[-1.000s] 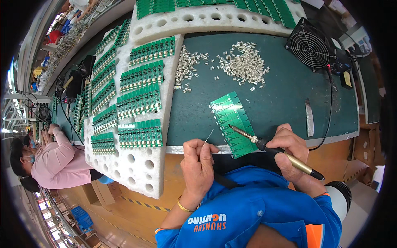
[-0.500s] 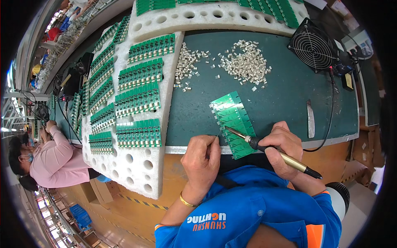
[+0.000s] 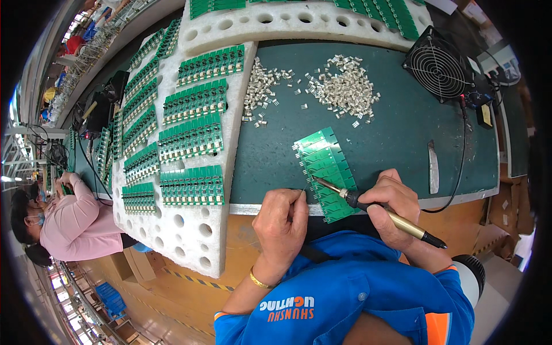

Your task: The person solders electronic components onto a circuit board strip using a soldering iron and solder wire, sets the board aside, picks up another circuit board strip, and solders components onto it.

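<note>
A green circuit board panel (image 3: 325,158) lies at a slant near the front edge of the workbench, a row of pins along its left side. My right hand (image 3: 395,206) grips a soldering iron (image 3: 351,197), its black and gold handle slanting down to the right. The iron's metal tip reaches over the board near its left edge; I cannot tell if it touches. Beside that edge, my left hand (image 3: 280,221) is closed, thumb against finger, on a thin solder wire (image 3: 304,186) pointing toward the tip. Most of the wire is hidden.
White foam trays (image 3: 192,227) with rows of populated boards stand left and at the back. Small white connectors (image 3: 345,86) lie in two piles. A black fan (image 3: 438,64) sits back right, its cable near a flat metal strip (image 3: 433,167). A person in pink (image 3: 80,221) works far left.
</note>
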Available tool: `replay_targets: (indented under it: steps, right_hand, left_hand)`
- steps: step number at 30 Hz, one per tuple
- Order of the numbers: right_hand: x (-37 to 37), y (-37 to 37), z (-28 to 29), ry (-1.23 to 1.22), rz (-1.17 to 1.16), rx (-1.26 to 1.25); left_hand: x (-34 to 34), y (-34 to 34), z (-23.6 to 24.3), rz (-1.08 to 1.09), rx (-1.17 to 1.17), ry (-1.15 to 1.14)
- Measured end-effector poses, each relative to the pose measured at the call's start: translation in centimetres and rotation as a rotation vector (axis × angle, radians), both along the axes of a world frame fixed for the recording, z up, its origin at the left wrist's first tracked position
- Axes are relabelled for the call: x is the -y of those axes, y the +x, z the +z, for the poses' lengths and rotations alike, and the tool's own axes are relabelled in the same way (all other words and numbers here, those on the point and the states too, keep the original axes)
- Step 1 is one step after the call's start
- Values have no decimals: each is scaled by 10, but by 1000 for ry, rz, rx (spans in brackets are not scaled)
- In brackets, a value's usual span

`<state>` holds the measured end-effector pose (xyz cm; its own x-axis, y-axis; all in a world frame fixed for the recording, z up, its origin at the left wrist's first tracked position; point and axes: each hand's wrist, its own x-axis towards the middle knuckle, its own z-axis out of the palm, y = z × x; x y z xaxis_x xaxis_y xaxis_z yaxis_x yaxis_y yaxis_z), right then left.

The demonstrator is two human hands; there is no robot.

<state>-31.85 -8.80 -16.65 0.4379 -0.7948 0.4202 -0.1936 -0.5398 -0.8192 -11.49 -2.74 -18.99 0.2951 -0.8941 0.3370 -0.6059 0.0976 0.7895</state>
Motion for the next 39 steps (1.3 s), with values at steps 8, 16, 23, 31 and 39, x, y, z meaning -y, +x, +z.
replay_targets:
  steps: [8,16,23,31,39]
  right_hand:
    - [0,0,0,5,1,5]
    - [0,0,1,-57,23,2]
    - [0,1,1,-59,28,-12]
    - [-2,1,-1,-71,19,2]
    - [-5,1,-2,-60,18,2]
  left_hand:
    - [0,0,0,-17,23,11]
    - [1,0,-4,-45,158,-47]
    - [3,0,-5,-28,120,-38]
    - [1,0,-5,-37,115,-39]
    - [1,1,-5,-41,94,-29]
